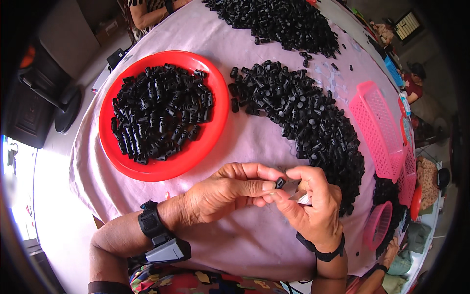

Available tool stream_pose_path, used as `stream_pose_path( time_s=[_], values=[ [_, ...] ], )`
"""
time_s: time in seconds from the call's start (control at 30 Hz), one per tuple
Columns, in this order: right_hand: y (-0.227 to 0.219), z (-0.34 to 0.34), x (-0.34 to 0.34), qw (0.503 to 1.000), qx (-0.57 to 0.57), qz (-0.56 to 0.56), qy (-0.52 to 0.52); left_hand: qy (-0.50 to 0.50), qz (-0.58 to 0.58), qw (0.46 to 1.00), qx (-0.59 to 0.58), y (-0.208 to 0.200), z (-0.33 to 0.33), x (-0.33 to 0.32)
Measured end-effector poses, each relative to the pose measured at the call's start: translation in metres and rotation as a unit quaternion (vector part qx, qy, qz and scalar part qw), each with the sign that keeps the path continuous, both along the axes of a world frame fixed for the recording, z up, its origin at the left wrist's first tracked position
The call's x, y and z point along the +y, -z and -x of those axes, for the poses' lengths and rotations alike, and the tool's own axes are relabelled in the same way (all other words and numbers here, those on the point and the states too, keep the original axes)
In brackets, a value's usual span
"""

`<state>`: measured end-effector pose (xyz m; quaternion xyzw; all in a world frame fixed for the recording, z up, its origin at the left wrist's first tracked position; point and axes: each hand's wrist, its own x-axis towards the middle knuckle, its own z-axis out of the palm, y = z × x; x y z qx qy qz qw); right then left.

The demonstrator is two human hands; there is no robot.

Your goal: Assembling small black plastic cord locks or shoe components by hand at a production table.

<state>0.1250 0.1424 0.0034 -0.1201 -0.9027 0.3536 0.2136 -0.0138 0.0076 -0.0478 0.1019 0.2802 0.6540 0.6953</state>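
Observation:
My left hand [223, 191] pinches a small black plastic part [280, 183] between thumb and forefinger; an opening shows in its end. Close against it, my right hand [313, 201] is closed, its fingers curled round a small whitish, shiny piece [304, 197] whose kind I cannot make out. The fingertips of the two hands meet over the pink cloth. Beyond my left hand stands a round red tray [164, 172] holding many black cylindrical parts [159, 112]. Just past my right hand lies a long heap of similar black parts [298, 105].
A bigger heap of black parts [284, 24] lies at the far end of the pink-clothed table [245, 139]. Pink plastic baskets [374, 127] stand at the right, with a smaller pink basket [377, 225] nearer. Other people sit at the far left and along the right side.

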Motion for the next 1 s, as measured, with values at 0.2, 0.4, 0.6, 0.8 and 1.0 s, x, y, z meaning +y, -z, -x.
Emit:
stream_pose_path(
  time_s=[0.2, 0.4, 0.6, 0.8, 1.0],
  values=[
    [0.008, 0.002, 0.006, 0.993, 0.045, 0.019, -0.103, 0.013, 0.008, 1.0, 0.008, 0.003, -0.004, -0.001],
    [0.007, -0.001, 0.005, 0.988, 0.039, 0.119, -0.087, 0.018, -0.001, 1.0, -0.006, 0.008, -0.006, 0.0],
    [-0.002, -0.003, 0.005, 0.978, 0.026, 0.197, -0.06, 0.037, -0.055, 0.996, -0.057, 0.008, -0.006, 0.002],
    [0.0, -0.001, 0.01, 0.979, 0.019, 0.17, -0.108, 0.027, -0.042, 0.995, -0.084, 0.007, -0.002, 0.001],
    [0.004, 0.0, 0.006, 0.976, 0.027, 0.196, -0.096, 0.03, -0.047, 0.995, -0.077, 0.009, -0.003, 0.0]
  ],
)
